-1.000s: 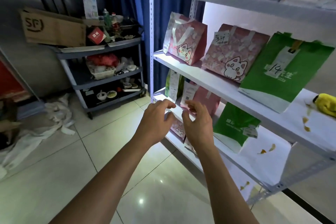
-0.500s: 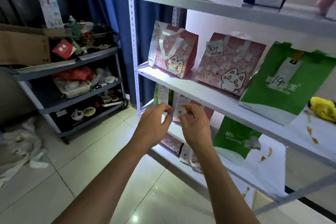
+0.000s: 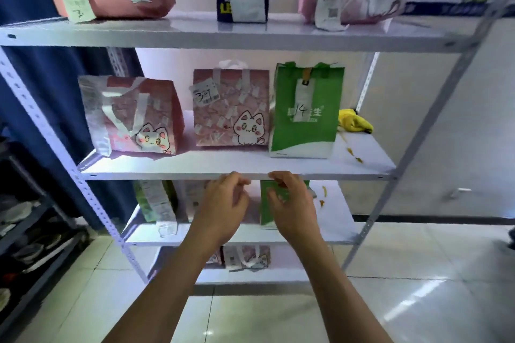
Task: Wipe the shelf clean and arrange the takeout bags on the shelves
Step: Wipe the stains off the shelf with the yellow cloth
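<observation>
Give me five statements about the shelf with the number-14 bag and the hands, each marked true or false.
1. The green bag marked 14 stands upright on the middle shelf. True.
2. A yellow cloth lies to the right of that bag. True.
3. The left hand grips the yellow cloth. False: it holds nothing, fingers loosely curled at the shelf's front edge.
4. Two pink cat bags, one and another, stand left of the green bag. True.
5. The right hand rests on the top shelf. False: it is below the middle shelf's edge.
</observation>
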Action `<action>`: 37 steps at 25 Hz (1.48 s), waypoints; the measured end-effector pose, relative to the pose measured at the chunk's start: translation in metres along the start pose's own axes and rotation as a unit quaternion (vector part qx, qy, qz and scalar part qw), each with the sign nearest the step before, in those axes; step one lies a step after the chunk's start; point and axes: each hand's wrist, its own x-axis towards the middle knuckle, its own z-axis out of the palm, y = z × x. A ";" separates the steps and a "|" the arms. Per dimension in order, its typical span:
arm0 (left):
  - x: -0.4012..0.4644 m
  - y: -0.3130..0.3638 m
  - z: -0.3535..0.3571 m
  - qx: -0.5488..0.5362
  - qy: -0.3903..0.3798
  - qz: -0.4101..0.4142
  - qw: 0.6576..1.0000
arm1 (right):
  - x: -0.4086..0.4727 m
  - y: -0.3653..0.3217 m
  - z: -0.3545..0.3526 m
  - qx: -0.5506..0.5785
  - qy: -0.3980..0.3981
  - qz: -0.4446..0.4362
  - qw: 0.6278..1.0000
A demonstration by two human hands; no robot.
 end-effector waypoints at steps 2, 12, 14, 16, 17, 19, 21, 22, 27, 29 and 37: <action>0.009 0.034 0.038 0.002 -0.022 0.031 0.999 | 0.000 0.029 -0.042 -0.012 0.032 0.022 0.999; 0.048 0.215 0.237 -0.013 -0.046 0.101 0.994 | 0.041 0.168 -0.258 -0.028 0.082 0.040 0.995; 0.053 0.238 0.272 -0.021 -0.057 0.105 0.993 | 0.047 0.193 -0.288 -0.037 0.082 0.046 0.995; 0.062 0.260 0.304 -0.030 -0.071 0.102 0.992 | 0.056 0.217 -0.317 -0.044 0.084 0.049 0.994; 0.068 0.269 0.317 -0.031 -0.077 0.104 0.991 | 0.062 0.228 -0.329 -0.049 0.088 0.049 0.994; 0.087 0.285 0.345 -0.029 -0.086 0.116 0.989 | 0.082 0.249 -0.350 -0.055 0.104 0.056 0.991; 0.111 0.297 0.374 -0.019 -0.084 0.128 0.988 | 0.104 0.273 -0.369 -0.054 0.119 0.067 0.989; 0.124 0.301 0.387 -0.014 -0.078 0.132 0.988 | 0.117 0.283 -0.377 -0.056 0.124 0.068 0.988; 0.194 0.311 0.442 -0.005 -0.058 0.097 0.994 | 0.197 0.330 -0.398 -0.072 0.104 0.068 0.990; 0.219 0.308 0.452 -0.004 -0.044 0.066 0.997 | 0.231 0.341 -0.398 -0.074 0.091 0.067 0.991; 0.301 0.282 0.476 0.084 0.016 -0.019 0.996 | 0.362 0.368 -0.347 -0.044 -0.004 0.005 0.999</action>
